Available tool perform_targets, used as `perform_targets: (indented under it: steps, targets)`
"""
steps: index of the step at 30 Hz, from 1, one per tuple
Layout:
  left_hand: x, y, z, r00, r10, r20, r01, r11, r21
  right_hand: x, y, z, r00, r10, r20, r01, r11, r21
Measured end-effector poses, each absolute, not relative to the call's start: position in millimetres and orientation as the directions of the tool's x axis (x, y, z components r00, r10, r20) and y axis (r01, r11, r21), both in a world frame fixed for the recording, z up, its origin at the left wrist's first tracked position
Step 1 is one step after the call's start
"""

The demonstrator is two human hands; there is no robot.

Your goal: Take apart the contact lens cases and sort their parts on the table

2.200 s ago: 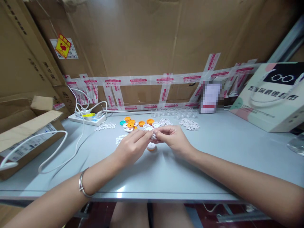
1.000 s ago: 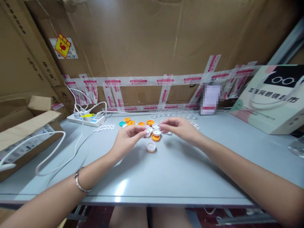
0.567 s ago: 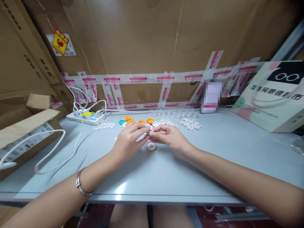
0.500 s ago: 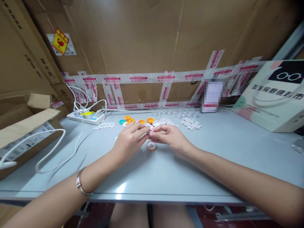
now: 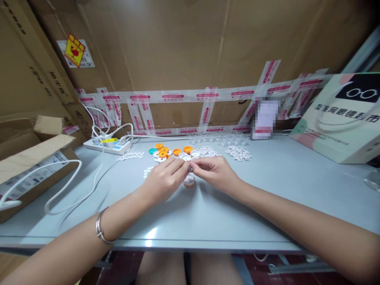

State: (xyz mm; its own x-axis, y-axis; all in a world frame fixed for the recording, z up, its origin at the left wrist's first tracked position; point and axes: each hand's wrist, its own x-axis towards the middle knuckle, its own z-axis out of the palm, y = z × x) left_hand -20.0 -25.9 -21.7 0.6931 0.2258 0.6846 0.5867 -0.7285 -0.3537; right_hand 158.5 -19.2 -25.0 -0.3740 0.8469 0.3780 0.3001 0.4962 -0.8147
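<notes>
My left hand (image 5: 168, 176) and my right hand (image 5: 215, 172) meet at the fingertips over the table. Between them they pinch a small white piece (image 5: 190, 168), mostly covered by the fingers. Just below the fingertips stands a round orange-and-white part (image 5: 189, 181), partly hidden by my left hand. Behind the hands lie orange round parts (image 5: 187, 149), a teal one (image 5: 152, 151) and white ring-shaped parts (image 5: 195, 153). Small white discs (image 5: 147, 171) show beside my left hand.
A pile of small white pieces (image 5: 238, 153) lies to the right, with clear round parts (image 5: 219, 139) behind. A phone (image 5: 265, 118) leans at the back. A power strip (image 5: 108, 145) and white cable (image 5: 99, 178) are left, an open carton (image 5: 35, 174) beyond. A printed box (image 5: 338, 118) stands right.
Both hands have come slightly lower and nearer to me, still pinching the small piece. More of the round parts behind and the discs at the left now show.
</notes>
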Motion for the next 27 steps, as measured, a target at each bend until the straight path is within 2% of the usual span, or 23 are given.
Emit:
perform_targets:
  steps: [2,5,11,16,19,21,22,24,26,27]
  targets:
    - [-21.7,-25.4,-24.2,0.710,0.227,0.666,0.580,-0.726,-0.371,157.9,-20.5,-24.6,-0.358,0.850,0.386,0.322,0.501,-0.804]
    - [-24.3,-24.4,-27.9,0.730,0.231,0.643,0.569,-0.726,-0.385,156.0,-21.4,-25.5,-0.329,0.876,0.352,0.284,0.448,-0.848]
    - [-25.0,-24.1,-28.9,0.731,0.227,0.644,0.562,-0.735,-0.379,153.3,-16.7,-30.2,-0.294,0.929,0.227,0.061,0.255,-0.965]
    - [-21.9,-25.0,-25.7,0.690,0.217,0.691,0.556,-0.769,-0.315,149.6,-14.4,-28.5,-0.320,0.947,0.015,-0.085,-0.013,-0.996]
    - [-19.8,-26.2,-21.0,0.636,0.176,0.751,0.526,-0.811,-0.255,148.7,-13.7,-24.8,-0.319,0.944,-0.087,-0.076,-0.117,-0.990]
    - [-19.7,-27.2,-16.4,0.541,0.153,0.827,0.531,-0.825,-0.195,153.9,-9.0,-20.6,-0.280,0.952,-0.123,-0.057,-0.145,-0.988]
    - [-20.2,-27.5,-14.0,0.486,0.153,0.861,0.544,-0.823,-0.161,159.3,-4.6,-18.0,-0.246,0.963,-0.108,-0.040,-0.121,-0.992]
    - [-22.5,-27.2,-10.3,0.395,0.184,0.900,0.578,-0.812,-0.088,176.0,8.2,-13.4,-0.144,0.990,0.008,0.047,0.015,-0.999]
    - [-25.5,-25.6,-9.0,0.362,0.238,0.902,0.592,-0.806,-0.025,197.2,23.9,-12.0,-0.023,0.982,0.190,0.236,0.190,-0.953]
    - [-26.8,-24.4,-9.2,0.358,0.257,0.897,0.590,-0.808,-0.004,207.6,31.7,-13.1,0.012,0.971,0.240,0.336,0.222,-0.915]
